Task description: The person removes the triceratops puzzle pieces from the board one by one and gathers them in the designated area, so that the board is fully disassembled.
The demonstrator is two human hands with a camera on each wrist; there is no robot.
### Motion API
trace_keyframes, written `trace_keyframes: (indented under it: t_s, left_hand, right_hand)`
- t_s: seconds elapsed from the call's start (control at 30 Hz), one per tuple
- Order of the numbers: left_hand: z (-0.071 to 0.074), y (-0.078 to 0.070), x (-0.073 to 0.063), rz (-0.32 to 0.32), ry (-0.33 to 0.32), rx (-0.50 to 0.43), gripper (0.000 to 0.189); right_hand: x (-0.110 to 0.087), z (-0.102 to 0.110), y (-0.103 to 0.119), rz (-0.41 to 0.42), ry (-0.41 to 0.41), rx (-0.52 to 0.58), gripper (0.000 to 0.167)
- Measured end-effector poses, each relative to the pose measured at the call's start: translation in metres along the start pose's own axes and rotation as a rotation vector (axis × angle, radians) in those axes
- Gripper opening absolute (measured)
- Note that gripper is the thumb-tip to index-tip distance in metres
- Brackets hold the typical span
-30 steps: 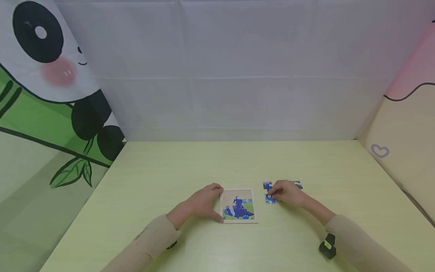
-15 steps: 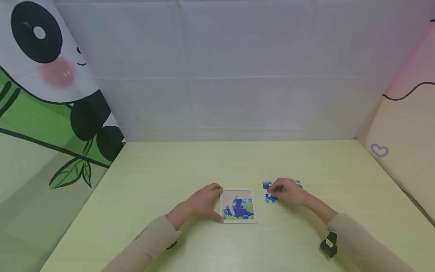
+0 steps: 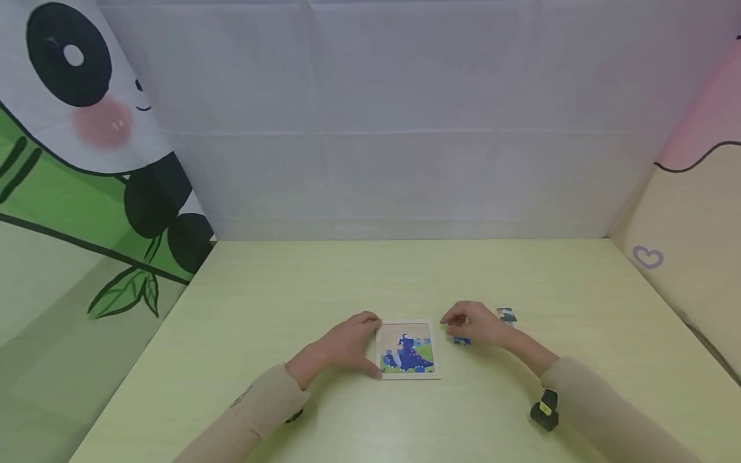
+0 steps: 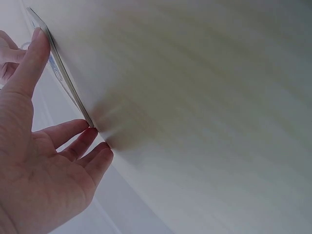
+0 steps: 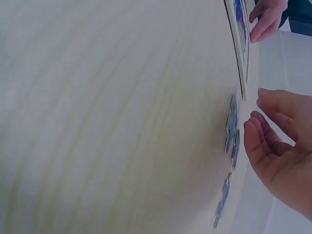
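In the head view, my left hand holds a square wooden puzzle tray by its left side, thumb at the near corner and fingers at the far one. A purple dinosaur picture fills the tray's lower part; its upper part is bare wood. My right hand hovers just right of the tray. The right wrist view has its thumb and fingers apart, with nothing visible between them. Below that hand, a blue puzzle piece is partly hidden. More loose pieces lie close by in the right wrist view.
A dark-and-white puzzle piece lies beyond the right wrist. The pale wooden table meets a white cloth wall at the back. Printed cloths hang on the left and right sides.
My right hand has shifted left, toward the tray, and now covers the far blue piece seen before. The left hand and tray have stayed in place.
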State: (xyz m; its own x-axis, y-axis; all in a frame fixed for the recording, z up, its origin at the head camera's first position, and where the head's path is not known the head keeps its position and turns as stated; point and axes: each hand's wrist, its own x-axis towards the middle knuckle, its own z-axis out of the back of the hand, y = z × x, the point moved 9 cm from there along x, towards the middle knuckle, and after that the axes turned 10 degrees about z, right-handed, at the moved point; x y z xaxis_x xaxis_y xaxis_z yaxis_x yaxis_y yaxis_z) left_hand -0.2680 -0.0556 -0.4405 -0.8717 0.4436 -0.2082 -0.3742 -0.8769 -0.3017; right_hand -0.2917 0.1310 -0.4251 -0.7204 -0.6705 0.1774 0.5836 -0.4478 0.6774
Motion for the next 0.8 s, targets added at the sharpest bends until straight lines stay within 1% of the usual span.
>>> trace_keyframes:
  t_s: [0.1,0.27,0.4,0.5,0.67,0.8]
  left_hand:
    - [0.0,0.0,0.0,-0.007,-0.004,-0.002,0.097]
    - [0.0,0.0,0.0,-0.012,-0.005,-0.003,0.097]
    - [0.001,0.0,0.0,-0.012,0.0,-0.002,0.096]
    - [0.001,0.0,-0.001,-0.011,0.001,-0.003,0.096]
    - [0.002,-0.001,-0.002,-0.017,0.0,-0.015,0.096]
    - [0.003,-0.002,-0.003,-0.021,0.0,-0.019,0.095]
  right_hand:
    - [0.007,-0.011,0.007,-0.013,0.009,0.018,0.018]
    - [0.017,-0.03,0.016,-0.03,0.04,0.076,0.021]
    - [0.026,-0.043,0.023,-0.005,0.059,0.104,0.023]
    - [0.032,-0.05,0.027,0.008,0.077,0.096,0.025]
    - [0.036,-0.058,0.026,-0.052,0.109,0.08,0.029]
    - [0.037,-0.059,0.023,-0.089,0.108,0.079,0.031]
